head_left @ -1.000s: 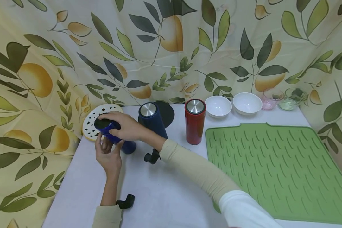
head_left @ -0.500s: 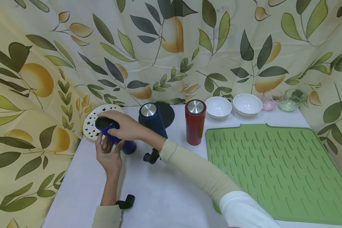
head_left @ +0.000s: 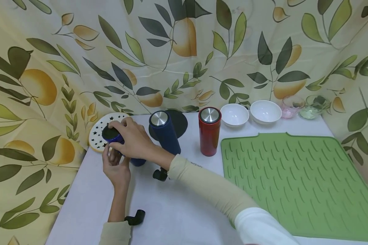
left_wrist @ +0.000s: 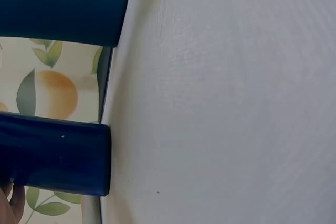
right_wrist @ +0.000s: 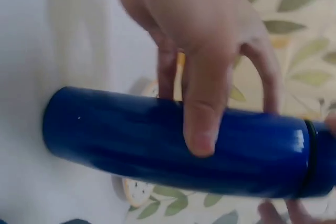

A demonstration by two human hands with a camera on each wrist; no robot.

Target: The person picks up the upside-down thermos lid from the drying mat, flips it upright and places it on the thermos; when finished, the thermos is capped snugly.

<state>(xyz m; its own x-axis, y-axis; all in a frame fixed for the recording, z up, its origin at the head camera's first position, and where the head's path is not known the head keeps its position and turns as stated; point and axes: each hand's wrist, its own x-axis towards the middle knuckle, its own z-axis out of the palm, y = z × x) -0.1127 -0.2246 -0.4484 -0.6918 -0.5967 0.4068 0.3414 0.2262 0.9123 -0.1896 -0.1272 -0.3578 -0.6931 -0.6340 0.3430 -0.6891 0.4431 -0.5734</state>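
A glossy blue vacuum flask (right_wrist: 131, 135) stands on the white table at the left, its dark-topped cap (head_left: 110, 132) facing up. My left hand (head_left: 118, 168) grips the flask's body from the near side. In the right wrist view, that hand's thumb (right_wrist: 201, 129) lies across the body. My right hand (head_left: 135, 141) grips the cap from above, fingers and thumb around its edge, hiding much of the flask in the head view. Just to the right stands a darker blue flask (head_left: 166, 131) with a silver lid. A red flask (head_left: 210, 136) stands farther right.
Behind the held flask is a white round board with black stars (head_left: 98, 134). A black round mat (head_left: 180, 124) lies behind the darker flask. White bowls (head_left: 234, 115), a pink glass bowl (head_left: 292, 107) and a green one (head_left: 315, 108) line the back. A green ridged mat (head_left: 294, 183) covers the right side.
My right hand has turned on the cap, its knuckles rising and its wrist shifting slightly toward the near left. My left hand stays on the flask's body.
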